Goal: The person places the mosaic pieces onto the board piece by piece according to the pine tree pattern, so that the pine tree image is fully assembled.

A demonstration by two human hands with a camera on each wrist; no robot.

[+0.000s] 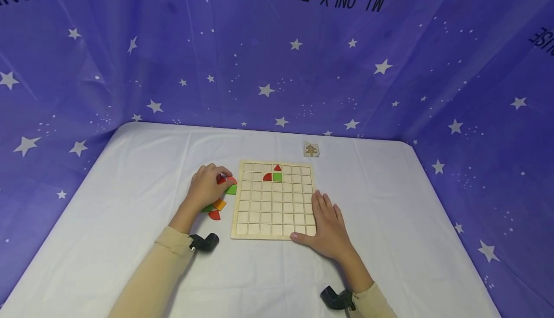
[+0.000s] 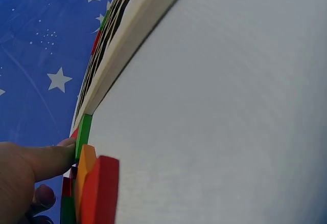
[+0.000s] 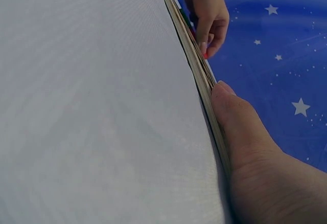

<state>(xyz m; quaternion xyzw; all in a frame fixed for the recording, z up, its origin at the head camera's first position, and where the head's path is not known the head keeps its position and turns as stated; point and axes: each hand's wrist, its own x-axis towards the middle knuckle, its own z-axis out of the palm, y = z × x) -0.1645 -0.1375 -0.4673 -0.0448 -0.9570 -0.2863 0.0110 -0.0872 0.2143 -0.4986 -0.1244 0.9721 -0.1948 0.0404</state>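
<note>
A wooden grid board [image 1: 266,207] lies on the table. In its upper cells are a red triangle [image 1: 278,168], a red quarter-circle [image 1: 268,177] and a green square [image 1: 277,177]. Left of the board, my left hand [image 1: 205,186] pinches a red piece [image 3: 206,56] between thumb and forefinger; its full outline is hidden. Close to that hand lie a green piece [image 1: 231,190], an orange piece [image 1: 220,205], a red wedge [image 1: 214,215] and a partly covered dark green piece [image 1: 208,209]. My right hand [image 1: 330,234] rests at the board's lower right corner, fingers extended along the edge.
Beyond the board's top right lies a small clear square card [image 1: 311,149] with a brown tree-like pattern. A white cloth covers the table [image 1: 389,202]. Purple star-printed curtain [image 1: 242,68] hangs at the back and sides. Each wrist carries a black camera mount [image 1: 205,242].
</note>
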